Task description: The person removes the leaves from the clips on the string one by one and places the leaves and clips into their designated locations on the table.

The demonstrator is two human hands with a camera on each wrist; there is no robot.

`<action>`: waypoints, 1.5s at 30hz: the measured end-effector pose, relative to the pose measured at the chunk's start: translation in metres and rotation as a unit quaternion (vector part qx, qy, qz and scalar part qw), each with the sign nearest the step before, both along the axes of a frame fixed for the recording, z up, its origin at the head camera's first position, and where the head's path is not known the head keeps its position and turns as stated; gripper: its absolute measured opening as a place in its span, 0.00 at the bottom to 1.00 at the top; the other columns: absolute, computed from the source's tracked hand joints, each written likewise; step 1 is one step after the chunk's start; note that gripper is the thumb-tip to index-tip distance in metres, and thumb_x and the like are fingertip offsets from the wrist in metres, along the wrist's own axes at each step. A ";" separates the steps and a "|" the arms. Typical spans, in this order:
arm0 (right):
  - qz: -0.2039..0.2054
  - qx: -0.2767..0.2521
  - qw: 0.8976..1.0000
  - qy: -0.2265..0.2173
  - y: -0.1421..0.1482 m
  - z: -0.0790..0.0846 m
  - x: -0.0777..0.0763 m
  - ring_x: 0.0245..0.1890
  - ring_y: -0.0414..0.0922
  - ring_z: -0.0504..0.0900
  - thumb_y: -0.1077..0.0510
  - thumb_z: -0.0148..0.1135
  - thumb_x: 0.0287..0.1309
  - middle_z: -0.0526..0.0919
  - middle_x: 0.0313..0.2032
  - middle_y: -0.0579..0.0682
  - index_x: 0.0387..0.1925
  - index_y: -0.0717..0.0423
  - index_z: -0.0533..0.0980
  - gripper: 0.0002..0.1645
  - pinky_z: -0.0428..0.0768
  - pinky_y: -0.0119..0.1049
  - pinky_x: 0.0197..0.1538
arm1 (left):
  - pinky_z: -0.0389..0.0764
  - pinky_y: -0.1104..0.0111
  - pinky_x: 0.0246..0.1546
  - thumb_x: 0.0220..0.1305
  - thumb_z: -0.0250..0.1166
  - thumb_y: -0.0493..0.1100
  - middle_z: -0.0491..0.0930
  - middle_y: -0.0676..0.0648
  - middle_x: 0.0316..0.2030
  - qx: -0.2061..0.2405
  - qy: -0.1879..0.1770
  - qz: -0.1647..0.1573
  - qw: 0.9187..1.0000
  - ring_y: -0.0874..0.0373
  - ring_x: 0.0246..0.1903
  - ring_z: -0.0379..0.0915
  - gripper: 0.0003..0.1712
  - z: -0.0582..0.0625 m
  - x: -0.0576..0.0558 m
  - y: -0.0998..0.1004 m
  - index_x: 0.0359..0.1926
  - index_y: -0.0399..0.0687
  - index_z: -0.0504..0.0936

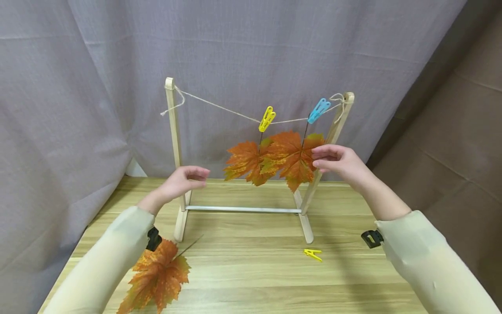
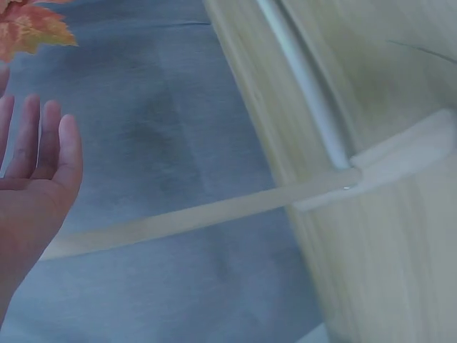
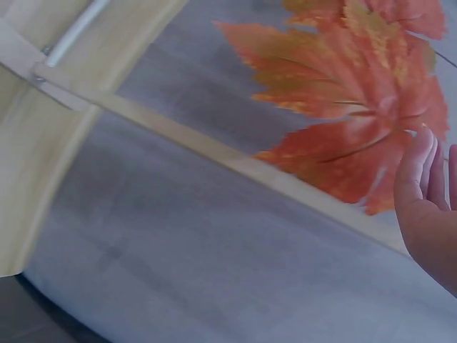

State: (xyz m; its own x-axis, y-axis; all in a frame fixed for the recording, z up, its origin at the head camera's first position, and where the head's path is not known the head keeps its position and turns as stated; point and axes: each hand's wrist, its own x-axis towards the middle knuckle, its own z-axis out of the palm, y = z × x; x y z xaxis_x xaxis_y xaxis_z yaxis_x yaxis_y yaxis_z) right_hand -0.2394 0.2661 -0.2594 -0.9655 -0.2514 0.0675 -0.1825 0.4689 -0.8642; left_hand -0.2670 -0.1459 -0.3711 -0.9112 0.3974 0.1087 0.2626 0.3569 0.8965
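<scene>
We see a table (image 1: pixel 251 279) with pale, yellowish wood grain running mostly from side to side. Behind it hangs a grey curtain (image 1: pixel 251 52) — creased, and falling in soft folds toward the left. On the right we find a brown cloth (image 1: pixel 451 165), marked with slanting creases. At the table's far left corner we notice a small white patch (image 1: pixel 135 169) — what it is, we cannot tell.
</scene>
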 end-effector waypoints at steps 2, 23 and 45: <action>0.002 -0.006 1.000 0.015 -0.005 0.006 -0.002 0.37 0.30 0.80 0.59 0.62 0.58 0.82 0.38 0.35 0.53 0.67 0.70 0.24 0.81 0.26 0.39 | 0.77 0.68 0.51 0.59 0.63 0.37 0.76 0.36 0.54 -0.003 -0.002 0.001 1.000 0.45 0.52 0.73 0.23 0.005 -0.002 0.003 0.56 0.35 0.74; 0.004 -0.018 0.998 0.067 -0.057 0.064 -0.012 0.38 0.33 0.80 0.61 0.62 0.57 0.80 0.42 0.38 0.56 0.59 0.71 0.24 0.81 0.31 0.41 | 0.69 0.59 0.61 0.60 0.63 0.38 0.72 0.40 0.59 0.082 -0.010 0.034 0.996 0.48 0.58 0.69 0.24 0.064 -0.032 0.041 0.58 0.39 0.73; 0.023 0.041 0.998 0.041 -0.084 0.094 -0.032 0.45 0.39 0.77 0.59 0.63 0.56 0.70 0.62 0.57 0.62 0.57 0.66 0.32 0.81 0.30 0.44 | 0.70 0.61 0.61 0.60 0.64 0.41 0.73 0.44 0.60 0.098 -0.020 -0.024 0.995 0.51 0.58 0.70 0.27 0.090 -0.050 0.098 0.60 0.45 0.72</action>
State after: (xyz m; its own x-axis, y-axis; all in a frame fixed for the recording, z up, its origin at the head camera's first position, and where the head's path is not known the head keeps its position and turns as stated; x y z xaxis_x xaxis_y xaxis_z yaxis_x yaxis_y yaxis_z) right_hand -0.2717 0.1820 -0.1656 -0.9452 -0.3026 0.1223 -0.2730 0.5273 -0.8046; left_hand -0.3168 -0.0477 -0.2809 -0.8966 0.4155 0.1530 0.2386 0.1622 0.9575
